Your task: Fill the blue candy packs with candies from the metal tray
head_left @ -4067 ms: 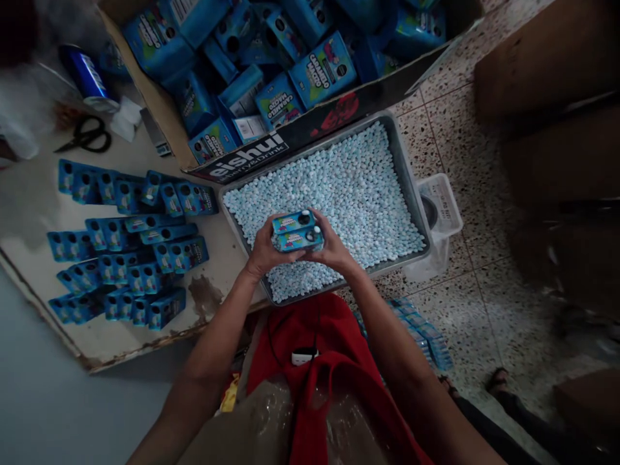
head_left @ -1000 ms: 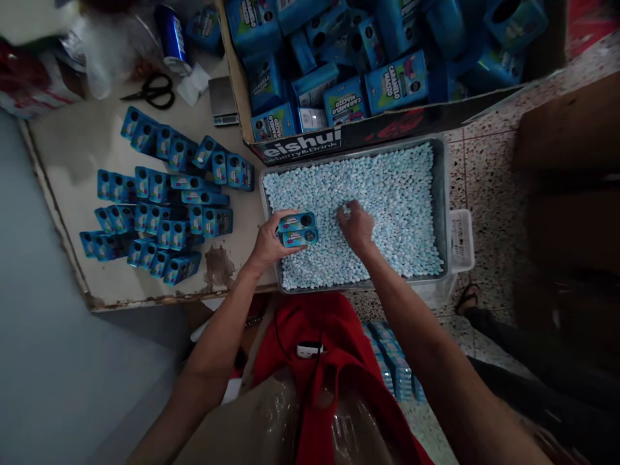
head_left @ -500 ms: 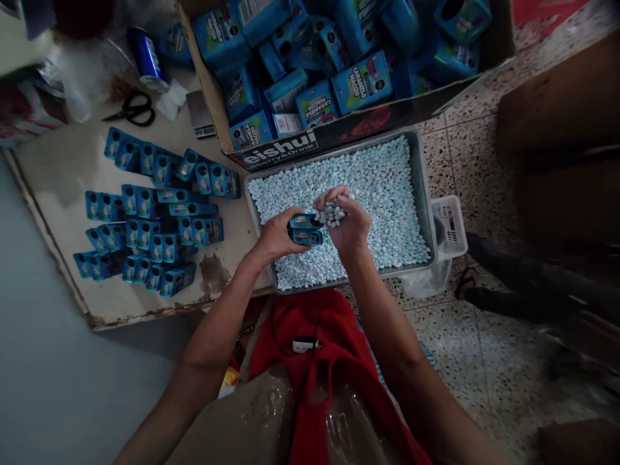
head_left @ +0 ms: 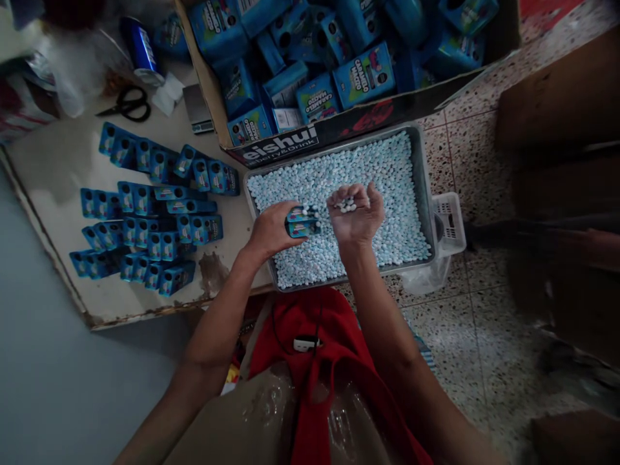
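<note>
Two small blue candy boxes [head_left: 301,228] are gripped side by side in my left hand [head_left: 272,229], over the left part of the metal tray [head_left: 426,194]. A few white candies show at the top of the upper box. My right hand [head_left: 358,223] is palm up just right of the boxes, its fingers curled, cupping a small heap of pale candies [head_left: 347,205]. Beneath both hands, the tray is filled with light blue and white candies [head_left: 382,174].
Rows of blue boxes [head_left: 145,232] stand on the table at left. A cardboard carton [head_left: 213,84] full of blue boxes is behind the tray. Scissors [head_left: 128,106], a small scale [head_left: 197,110] and a blue can [head_left: 141,51] lie back left. A white basket [head_left: 450,219] is at right.
My right hand has moved slightly right, away from the boxes, and opened its palm upward; fewer candies show in it. White candies now show on the upper box. The person at right has shifted.
</note>
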`<state>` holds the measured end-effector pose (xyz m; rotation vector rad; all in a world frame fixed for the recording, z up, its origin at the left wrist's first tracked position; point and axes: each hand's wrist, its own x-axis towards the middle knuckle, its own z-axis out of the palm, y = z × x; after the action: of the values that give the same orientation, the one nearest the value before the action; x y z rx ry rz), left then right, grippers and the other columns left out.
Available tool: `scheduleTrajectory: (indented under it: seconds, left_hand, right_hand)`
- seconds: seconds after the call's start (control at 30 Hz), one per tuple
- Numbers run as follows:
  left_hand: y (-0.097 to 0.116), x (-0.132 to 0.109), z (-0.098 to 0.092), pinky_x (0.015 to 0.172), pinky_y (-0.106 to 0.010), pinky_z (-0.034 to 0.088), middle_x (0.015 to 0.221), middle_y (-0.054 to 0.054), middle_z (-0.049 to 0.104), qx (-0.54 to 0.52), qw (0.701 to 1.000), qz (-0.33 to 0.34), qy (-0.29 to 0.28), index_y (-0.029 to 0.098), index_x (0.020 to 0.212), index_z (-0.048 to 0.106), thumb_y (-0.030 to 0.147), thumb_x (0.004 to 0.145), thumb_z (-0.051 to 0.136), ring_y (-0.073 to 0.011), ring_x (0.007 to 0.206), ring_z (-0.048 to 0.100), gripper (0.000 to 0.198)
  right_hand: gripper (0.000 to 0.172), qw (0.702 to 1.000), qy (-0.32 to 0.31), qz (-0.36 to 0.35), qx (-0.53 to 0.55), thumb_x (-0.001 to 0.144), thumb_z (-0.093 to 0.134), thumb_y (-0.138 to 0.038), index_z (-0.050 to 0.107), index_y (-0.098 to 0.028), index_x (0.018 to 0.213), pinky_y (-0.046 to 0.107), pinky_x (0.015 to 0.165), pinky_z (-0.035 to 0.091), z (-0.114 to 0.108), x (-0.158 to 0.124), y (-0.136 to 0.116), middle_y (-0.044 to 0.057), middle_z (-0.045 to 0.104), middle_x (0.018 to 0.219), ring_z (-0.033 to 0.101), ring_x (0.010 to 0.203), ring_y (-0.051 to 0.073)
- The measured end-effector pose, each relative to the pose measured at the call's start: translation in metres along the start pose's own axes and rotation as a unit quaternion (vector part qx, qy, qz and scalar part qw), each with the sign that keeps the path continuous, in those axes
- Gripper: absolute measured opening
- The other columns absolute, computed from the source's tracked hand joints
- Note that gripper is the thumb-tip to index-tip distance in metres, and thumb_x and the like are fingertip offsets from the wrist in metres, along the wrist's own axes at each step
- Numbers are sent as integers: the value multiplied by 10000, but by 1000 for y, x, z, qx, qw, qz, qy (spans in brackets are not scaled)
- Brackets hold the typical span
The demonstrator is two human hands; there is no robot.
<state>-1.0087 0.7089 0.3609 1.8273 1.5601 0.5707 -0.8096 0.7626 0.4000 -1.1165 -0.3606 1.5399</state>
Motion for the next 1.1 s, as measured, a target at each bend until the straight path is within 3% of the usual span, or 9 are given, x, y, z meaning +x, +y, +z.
scheduleTrajectory:
  seconds: [0.1,0.2,0.23,0.37,0.47,0.73,0.9,1.03,1.1]
  left_hand:
    - [-14,-6,3,1153,-472,532,1384,-115,714,-31,996,17,78,205,1372,627,361,711,934,-328,1302,676,745]
    - [-21,-9,10,1141,-465,557,1372,-103,725,-83,993,58,58,227,1374,633,410,734,930,-310,1279,698,729]
    - [-22,-9,13,1137,-465,562,1367,-101,728,-91,993,61,52,235,1371,637,422,736,930,-309,1273,703,724]
    - [-23,-11,20,1145,-456,557,1361,-111,727,-133,987,40,84,228,1372,625,491,723,945,-301,1272,708,769]
    - [-28,-17,22,1129,-427,564,1380,-123,713,-198,975,41,97,228,1394,601,545,716,947,-288,1278,710,825]
    - [-27,-27,39,1006,-368,606,1309,-103,712,-248,964,-5,98,209,1338,605,567,628,989,-272,1163,741,884]
    - [-12,-26,35,1085,-425,565,1300,-92,719,-149,987,0,58,220,1325,623,366,648,982,-297,1224,704,781]
    - [-6,-24,23,1073,-455,558,1263,-85,718,-94,995,13,27,230,1287,628,320,675,937,-304,1198,689,691]
    - [-6,-23,20,1066,-460,557,1245,-74,719,-87,996,14,16,244,1273,628,315,679,923,-305,1184,686,667]
  right_hand:
    - [194,986,142,81,30,960,492,-344,575,-246,815,272,717,547,-29,9,-4,17,586,809,605,761,136]
    - [46,976,183,118,-24,872,557,-221,571,-239,832,247,594,479,-53,6,-1,0,587,751,568,665,129]
    - [6,978,161,117,-67,855,587,-238,584,-239,860,248,563,451,-59,3,1,-2,600,751,551,640,130]
    - [270,961,57,100,-252,782,720,-431,625,-231,937,236,535,402,-67,-14,6,-7,658,790,522,597,108]
    - [334,946,46,94,-307,684,783,-427,637,-221,902,219,536,377,-68,-19,3,-28,651,733,532,583,95]
    - [284,849,-34,61,-523,750,681,-461,666,-227,910,262,574,397,-72,-26,-20,-52,577,610,498,564,127]
    - [223,817,-101,10,-568,845,652,-438,663,-223,904,279,599,398,-47,-36,-32,-19,610,695,505,598,136]
    - [82,747,-212,-73,-626,902,622,-263,686,-218,929,297,735,426,-15,-36,-34,28,665,842,549,746,164]
    - [132,724,-248,-87,-638,888,603,-135,695,-226,913,305,771,418,-3,-34,-30,33,642,869,538,766,169]
